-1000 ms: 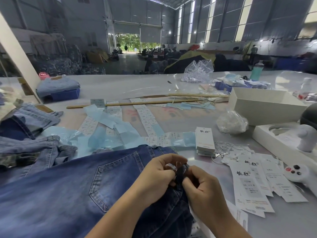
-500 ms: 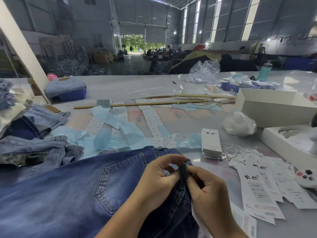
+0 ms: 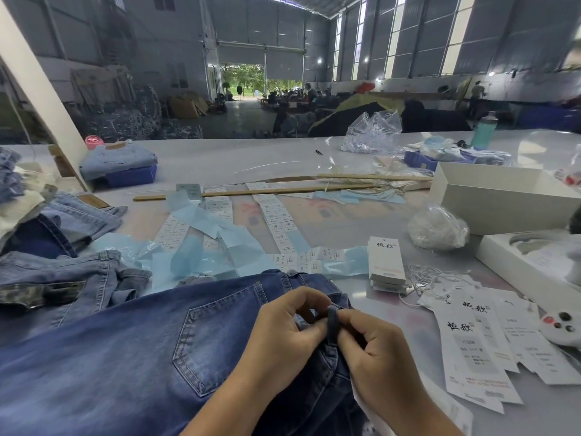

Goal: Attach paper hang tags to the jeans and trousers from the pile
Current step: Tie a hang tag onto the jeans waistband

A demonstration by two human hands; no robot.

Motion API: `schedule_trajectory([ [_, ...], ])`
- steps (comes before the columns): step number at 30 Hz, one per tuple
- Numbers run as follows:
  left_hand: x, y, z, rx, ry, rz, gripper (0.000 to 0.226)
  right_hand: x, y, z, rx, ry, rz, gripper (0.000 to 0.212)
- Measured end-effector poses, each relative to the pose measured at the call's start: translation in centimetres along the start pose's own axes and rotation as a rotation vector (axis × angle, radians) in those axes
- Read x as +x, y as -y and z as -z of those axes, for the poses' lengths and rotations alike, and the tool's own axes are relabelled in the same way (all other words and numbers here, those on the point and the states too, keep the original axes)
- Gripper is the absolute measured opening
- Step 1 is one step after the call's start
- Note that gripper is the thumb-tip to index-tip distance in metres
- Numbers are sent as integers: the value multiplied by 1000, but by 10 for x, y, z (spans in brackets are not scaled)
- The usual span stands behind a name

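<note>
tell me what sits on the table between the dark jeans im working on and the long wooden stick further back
In the head view, between the dark jeans and the wooden stick lie light blue paper strips and rows of small white printed labels, overlapping on the table.

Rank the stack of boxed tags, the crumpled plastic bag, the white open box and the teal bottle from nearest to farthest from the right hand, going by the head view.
1. Stack of boxed tags, just beyond the right hand.
2. Crumpled plastic bag, farther right.
3. White open box, behind the bag.
4. Teal bottle, at the table's far edge.
</note>
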State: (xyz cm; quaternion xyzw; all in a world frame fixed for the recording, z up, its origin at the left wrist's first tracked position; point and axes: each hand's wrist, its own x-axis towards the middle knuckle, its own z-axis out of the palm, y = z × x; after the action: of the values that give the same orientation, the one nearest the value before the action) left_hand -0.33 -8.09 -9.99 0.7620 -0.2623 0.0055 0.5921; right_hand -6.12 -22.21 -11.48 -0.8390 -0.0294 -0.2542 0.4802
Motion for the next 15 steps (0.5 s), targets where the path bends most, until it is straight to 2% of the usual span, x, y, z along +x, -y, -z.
schedule_trajectory([
  [7, -5, 1, -8, 143, -121, -68, 23, -2, -2, -1, -78, 22, -31, 29],
  [15, -5, 1, -5, 326, -32, -67, 24, -6, -8, 1, -78, -16, -106, 25],
])
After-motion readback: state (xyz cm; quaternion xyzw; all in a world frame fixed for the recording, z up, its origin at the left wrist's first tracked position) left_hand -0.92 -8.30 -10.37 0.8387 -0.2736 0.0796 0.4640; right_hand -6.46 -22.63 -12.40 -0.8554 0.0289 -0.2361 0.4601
